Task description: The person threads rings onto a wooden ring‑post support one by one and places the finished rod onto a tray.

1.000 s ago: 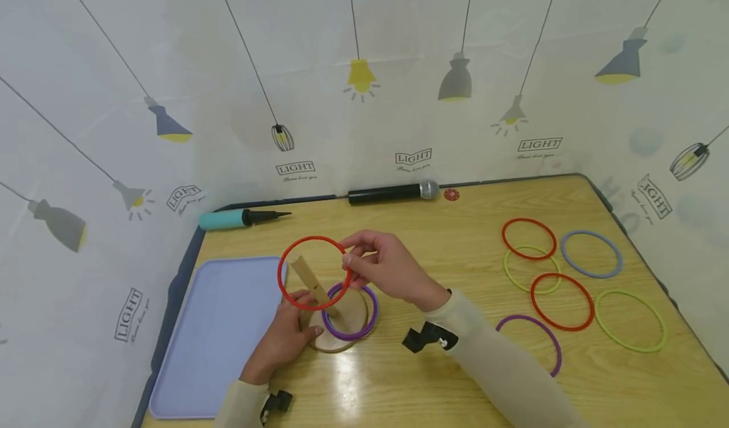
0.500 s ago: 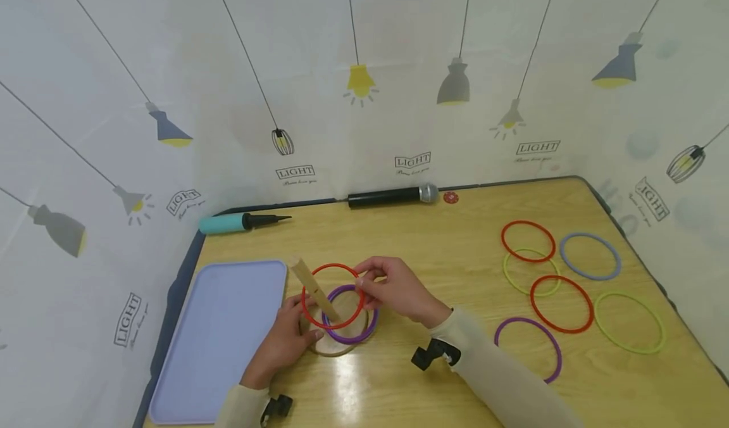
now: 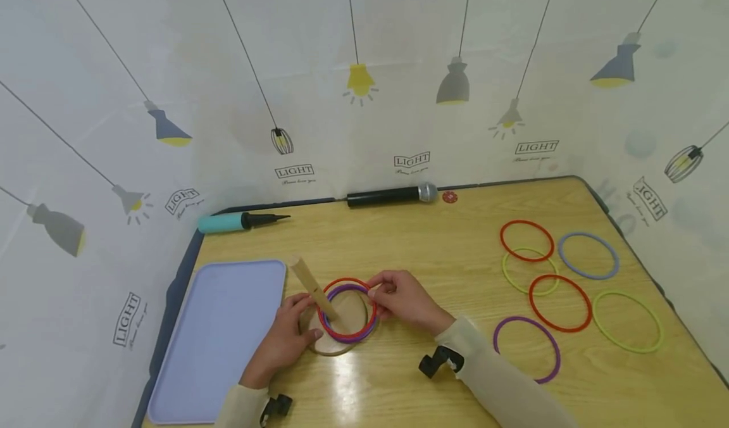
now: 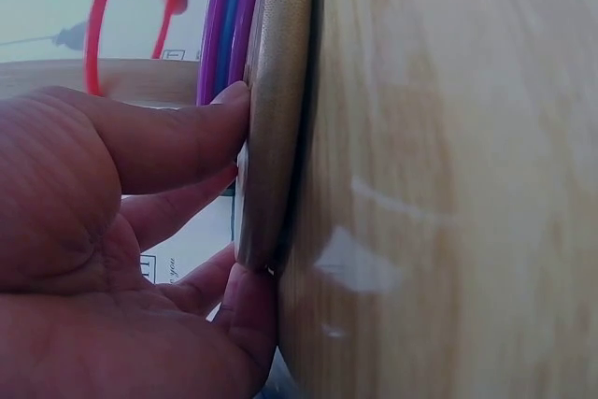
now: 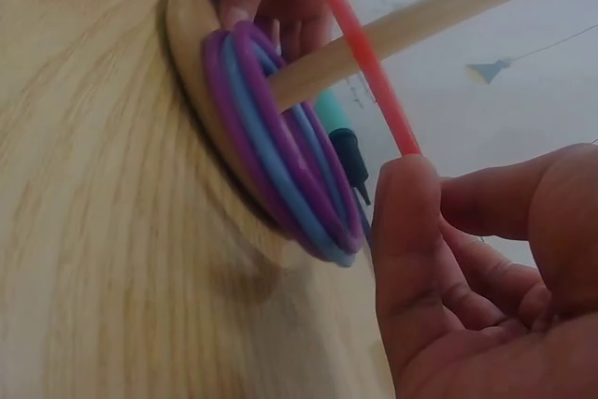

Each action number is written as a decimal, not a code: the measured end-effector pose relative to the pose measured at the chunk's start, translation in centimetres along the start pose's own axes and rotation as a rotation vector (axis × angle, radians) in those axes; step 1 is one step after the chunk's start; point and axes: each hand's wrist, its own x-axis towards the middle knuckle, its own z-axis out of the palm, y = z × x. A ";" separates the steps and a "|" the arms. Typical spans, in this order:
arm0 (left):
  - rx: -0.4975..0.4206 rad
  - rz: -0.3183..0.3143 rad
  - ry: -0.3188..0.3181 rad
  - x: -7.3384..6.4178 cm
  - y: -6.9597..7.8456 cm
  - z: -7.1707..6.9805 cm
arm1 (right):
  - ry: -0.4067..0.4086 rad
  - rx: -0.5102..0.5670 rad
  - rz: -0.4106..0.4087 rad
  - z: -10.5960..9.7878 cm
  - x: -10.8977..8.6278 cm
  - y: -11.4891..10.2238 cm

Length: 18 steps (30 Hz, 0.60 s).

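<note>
A round wooden base [image 4: 271, 128] carries an upright wooden peg [image 3: 312, 290]. Purple rings [image 5: 217, 91] with a blue ring [image 5: 254, 128] between them lie round the foot of the peg. My left hand [image 3: 285, 336] grips the rim of the base, thumb and fingers at its edge. Between thumb and fingers, my right hand [image 3: 409, 301] pinches a red ring [image 5: 378, 81] by its right side. That ring encircles the peg and hangs above the stacked rings, apart from them. The far side of the stack is partly hidden.
A lilac tray [image 3: 216, 352] lies left of the stand. Loose rings lie at right: red [image 3: 526, 221], blue [image 3: 589, 233], yellow-green [image 3: 626, 352] and purple [image 3: 526, 319]. Along the back are a teal pump [image 3: 222, 223], a microphone [image 3: 387, 196] and a red chip [image 3: 450, 197].
My right hand has brought the red ring down along the peg and slightly right, from near its top to just over the stack. My left hand keeps its grip on the base.
</note>
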 end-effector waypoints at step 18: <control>0.013 0.005 -0.006 -0.1 -0.2 0.0 | 0.082 -0.117 -0.008 0.4 0.2 2.0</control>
